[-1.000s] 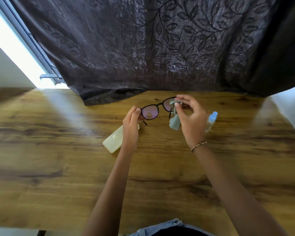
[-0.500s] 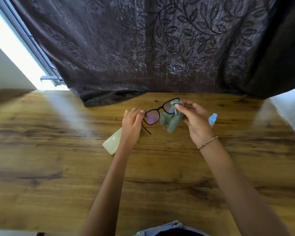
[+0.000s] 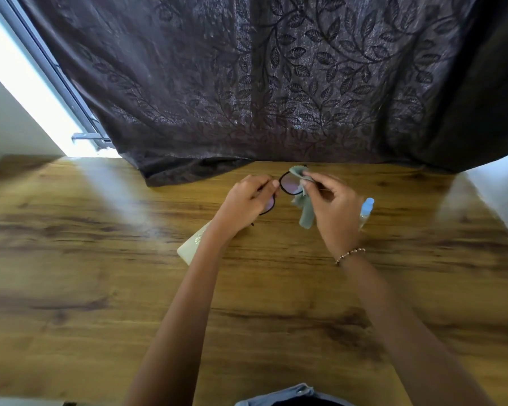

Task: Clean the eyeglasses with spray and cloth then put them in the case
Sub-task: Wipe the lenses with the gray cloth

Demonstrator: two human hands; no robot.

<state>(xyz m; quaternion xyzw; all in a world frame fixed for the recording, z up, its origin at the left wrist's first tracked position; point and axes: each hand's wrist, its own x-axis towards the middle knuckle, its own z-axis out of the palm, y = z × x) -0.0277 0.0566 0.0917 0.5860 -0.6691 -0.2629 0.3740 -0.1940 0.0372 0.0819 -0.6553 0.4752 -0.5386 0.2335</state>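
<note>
The wiping step is in hand. The left hand grips the eyeglasses at 1 lens and holds them above the bench. The right hand pinches the grey-green cloth over the other lens. The spray bottle is right of the eyeglasses, and the pale case lies near them at lower left. Next, I think, 1 hand must let go and open the case.

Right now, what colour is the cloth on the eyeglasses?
Pale grey-green; the cleaning cloth shows best in the head view, pinched in the right hand.
</note>
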